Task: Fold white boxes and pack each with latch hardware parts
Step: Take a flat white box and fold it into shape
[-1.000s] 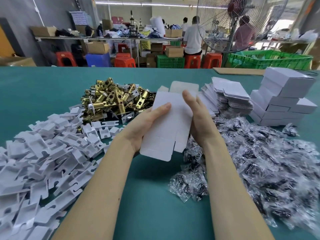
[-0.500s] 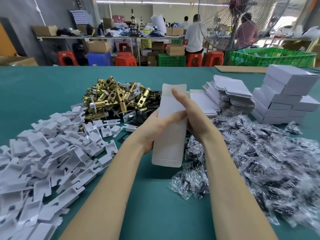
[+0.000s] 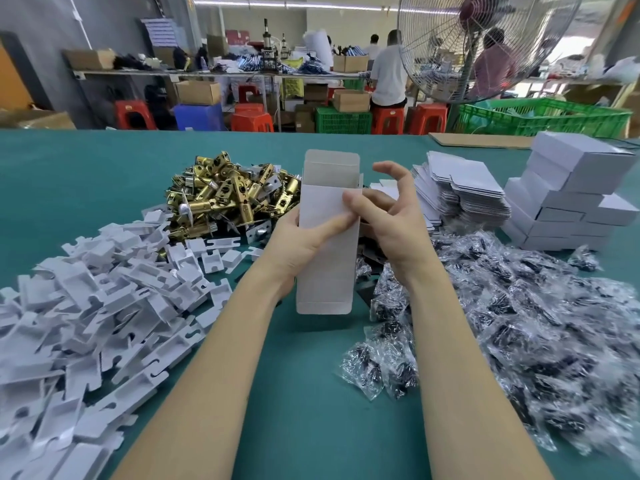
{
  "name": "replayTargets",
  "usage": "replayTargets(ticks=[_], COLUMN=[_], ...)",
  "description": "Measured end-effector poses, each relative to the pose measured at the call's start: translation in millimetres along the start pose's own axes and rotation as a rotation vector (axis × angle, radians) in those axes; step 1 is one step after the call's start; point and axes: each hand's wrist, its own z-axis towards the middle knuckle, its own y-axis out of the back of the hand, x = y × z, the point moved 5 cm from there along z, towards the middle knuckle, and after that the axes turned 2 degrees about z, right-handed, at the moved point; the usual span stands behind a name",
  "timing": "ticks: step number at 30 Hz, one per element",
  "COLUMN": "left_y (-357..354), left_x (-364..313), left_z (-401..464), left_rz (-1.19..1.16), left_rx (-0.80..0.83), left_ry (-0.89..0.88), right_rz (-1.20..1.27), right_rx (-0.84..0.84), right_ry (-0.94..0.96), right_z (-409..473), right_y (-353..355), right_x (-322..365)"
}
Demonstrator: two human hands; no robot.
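A white box, opened into a tube with both end flaps out, stands lengthwise above the green table. My left hand grips it from the left, thumb across its front panel. My right hand touches the box's right edge with the thumb near the top, while the other fingers spread apart behind it. Brass latch bodies lie heaped behind my left hand. White cardboard inserts cover the left side. Clear bags of dark screws cover the right.
Flat box blanks are stacked behind my right hand. Finished white boxes are piled at the far right. A standing fan, a green crate, stools and people at benches are beyond the table's far edge.
The flat blank has been squared up into an open tube. My right hand's fingers came off the back of the box and now spread loose at its right edge.
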Motion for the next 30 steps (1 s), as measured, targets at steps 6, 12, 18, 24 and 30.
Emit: replayTargets(ticks=[6,12,18,24,30], left_y=[8,25,33,32,31], left_x=[-1,-4,-2,-1,-8], left_z=[0,4,4,4,3], left_rz=[-0.017,-0.066,-0.095,-0.071,-0.045], left_rx=[0.141,0.044,0.001,0.003,0.001], left_ry=[0.06,-0.055,-0.081,-0.078,-0.175], right_rz=[-0.007,0.011,0.032,0.02,-0.016], right_rx=[-0.028,0.001,0.14,0.092,0.059], right_ry=[-0.013,0.003,-0.03,-0.044,-0.003], right_z=[-1,-3,-4,-4,-3], right_y=[5,5,-3,3,7], right_x=[0,3,-1,-5,-5])
